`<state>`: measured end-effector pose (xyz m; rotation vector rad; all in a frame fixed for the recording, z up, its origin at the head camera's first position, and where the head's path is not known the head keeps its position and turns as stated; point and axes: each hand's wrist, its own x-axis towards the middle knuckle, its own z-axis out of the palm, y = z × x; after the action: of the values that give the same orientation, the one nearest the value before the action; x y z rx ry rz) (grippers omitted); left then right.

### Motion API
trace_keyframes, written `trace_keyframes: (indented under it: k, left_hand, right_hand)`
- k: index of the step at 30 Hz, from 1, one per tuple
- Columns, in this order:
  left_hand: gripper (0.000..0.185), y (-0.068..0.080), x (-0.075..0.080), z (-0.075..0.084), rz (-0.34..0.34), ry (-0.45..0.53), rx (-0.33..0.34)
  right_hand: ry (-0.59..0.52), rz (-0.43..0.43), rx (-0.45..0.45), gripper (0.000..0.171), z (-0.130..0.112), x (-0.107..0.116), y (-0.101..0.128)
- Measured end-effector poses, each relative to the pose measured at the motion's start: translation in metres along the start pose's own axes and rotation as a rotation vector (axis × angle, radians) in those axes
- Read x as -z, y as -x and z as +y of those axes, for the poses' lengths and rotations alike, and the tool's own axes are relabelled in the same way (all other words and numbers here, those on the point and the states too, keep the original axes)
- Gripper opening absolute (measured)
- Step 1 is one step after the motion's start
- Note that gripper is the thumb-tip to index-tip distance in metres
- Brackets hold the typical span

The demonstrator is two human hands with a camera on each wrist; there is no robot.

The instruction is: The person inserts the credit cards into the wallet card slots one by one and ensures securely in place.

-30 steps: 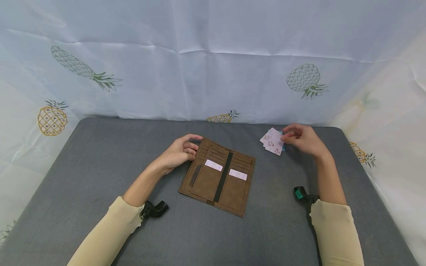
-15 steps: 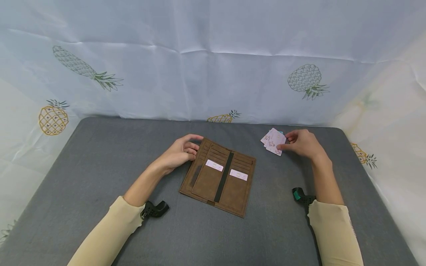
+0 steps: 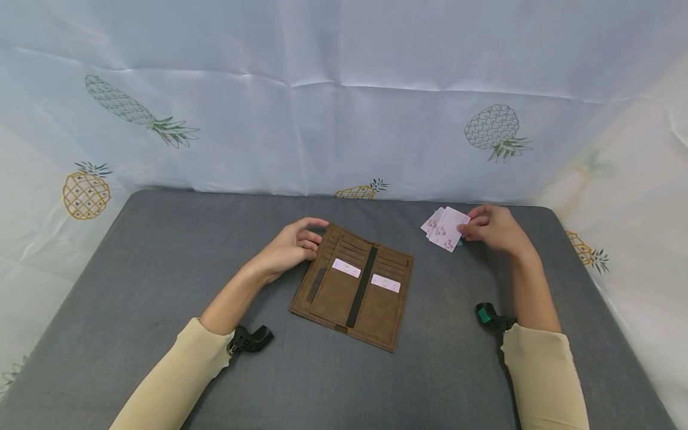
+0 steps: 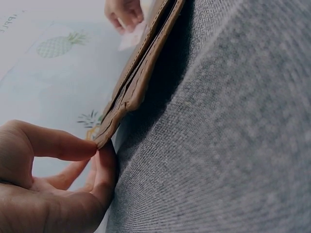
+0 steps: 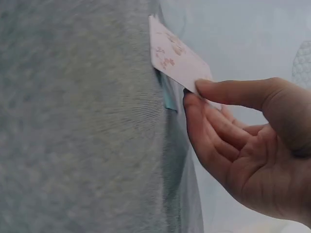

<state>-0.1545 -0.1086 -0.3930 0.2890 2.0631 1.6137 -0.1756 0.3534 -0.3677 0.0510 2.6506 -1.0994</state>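
A brown wallet (image 3: pixel 337 292) lies spread open on the grey table, with a pink card (image 3: pixel 346 267) showing in a left slot and another pink card (image 3: pixel 385 283) in a right slot. My left hand (image 3: pixel 287 249) pinches the wallet's upper left edge between thumb and fingers; the left wrist view shows the thumb on that edge (image 4: pixel 109 127). At the far right, my right hand (image 3: pixel 497 230) pinches the top pink flowered card (image 5: pixel 177 53) by its edge, lifted at a tilt. Other pink cards (image 3: pixel 430 221) lie fanned beneath it, with a bluish card (image 5: pixel 168 94) partly hidden below.
The grey table (image 3: pixel 204 263) ends at a white curtain (image 3: pixel 322 137) printed with pineapples. Black wrist-camera mounts (image 3: pixel 251 338) sit on both forearms, beside the cream sleeves.
My right thumb first slid down the cards' edge; now the hand has moved slightly right and raised the top card at its edge. The left hand and wallet stay put.
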Motion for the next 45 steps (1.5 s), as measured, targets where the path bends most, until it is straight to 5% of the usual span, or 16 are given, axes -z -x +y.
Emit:
trace_keyframes:
  k: [7, 21, 45]
  left_hand:
    - [0.065, 0.0, 0.0, 0.0, 0.001, -0.004, -0.001]
    - [0.065, 0.001, 0.0, 0.001, 0.005, -0.022, -0.001]
    - [0.068, 0.001, -0.001, 0.002, 0.008, -0.024, 0.005]
  right_hand:
    - [-0.179, -0.035, 0.024, 0.046, -0.014, -0.002, 0.005]
    - [-0.157, -0.237, 0.218, 0.025, -0.079, -0.054, 0.013]
    - [-0.104, -0.352, 0.198, 0.025, -0.077, -0.078, 0.005]
